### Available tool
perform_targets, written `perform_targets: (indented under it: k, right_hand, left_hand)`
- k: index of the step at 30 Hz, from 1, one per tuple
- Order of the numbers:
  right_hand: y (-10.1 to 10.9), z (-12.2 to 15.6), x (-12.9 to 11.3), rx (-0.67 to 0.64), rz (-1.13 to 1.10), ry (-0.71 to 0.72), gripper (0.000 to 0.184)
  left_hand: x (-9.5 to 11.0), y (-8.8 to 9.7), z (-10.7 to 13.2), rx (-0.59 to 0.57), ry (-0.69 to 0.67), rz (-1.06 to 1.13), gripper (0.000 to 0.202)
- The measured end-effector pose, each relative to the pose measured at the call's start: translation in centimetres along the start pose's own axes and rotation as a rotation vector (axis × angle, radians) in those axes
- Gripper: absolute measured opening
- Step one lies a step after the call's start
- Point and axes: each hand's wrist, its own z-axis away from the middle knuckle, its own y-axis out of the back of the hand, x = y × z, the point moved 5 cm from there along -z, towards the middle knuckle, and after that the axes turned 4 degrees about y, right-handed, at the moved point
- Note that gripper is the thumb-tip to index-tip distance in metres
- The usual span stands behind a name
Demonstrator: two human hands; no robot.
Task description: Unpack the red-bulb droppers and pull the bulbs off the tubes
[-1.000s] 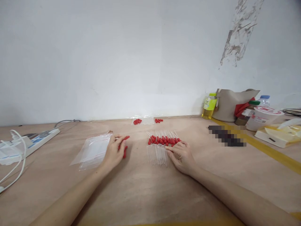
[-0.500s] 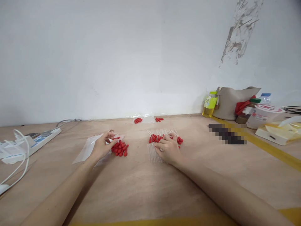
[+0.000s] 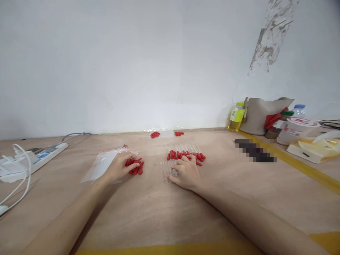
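My left hand point(image 3: 120, 166) is over a pile of red rubber dropper bulbs point(image 3: 140, 169), thumb and bent fingers apart with bulbs between them; no single bulb shows firmly gripped. My right hand point(image 3: 187, 173) lies spread, palm down, on a row of thin clear glass tubes point(image 3: 164, 173), its fingertips touching them and hiding some. Just beyond it is a row of droppers with red bulbs point(image 3: 173, 154), their thin tubes pointing to the wall. One red bulb point(image 3: 198, 163) lies by the right hand's fingers.
A clear plastic bag point(image 3: 98, 164) lies under my left wrist. Small red bulb groups point(image 3: 155, 135) rest on clear plastic by the wall. A power strip point(image 3: 50, 156) with white cables stands left. At right are a yellow-green bottle point(image 3: 236, 118), a grey bag point(image 3: 256, 117), a tub point(image 3: 297, 131) and tissues point(image 3: 316, 148).
My left hand has lowered onto the bulb pile, its thumb opening to the right. My right hand's fingers have shifted over the glass tubes, and several tubes now lie spread farther left.
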Motion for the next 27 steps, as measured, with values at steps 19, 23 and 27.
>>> perform_targets:
  k: [19,23,27]
  right_hand:
    - [0.4,0.3,0.6,0.093,-0.049,-0.063,0.029]
    - [0.6,0.3,0.5,0.071,-0.038,-0.064,0.03]
    - [0.7,0.4,0.5,0.069,-0.067,-0.076,0.03]
  left_hand:
    - [-1.9,1.6,0.2,-0.167,0.061,-0.014,0.023]
    - [-2.0,1.9,0.2,-0.133,0.09,-0.014,0.026]
    - [-2.3,2.0,0.2,-0.119,0.102,-0.022,0.025]
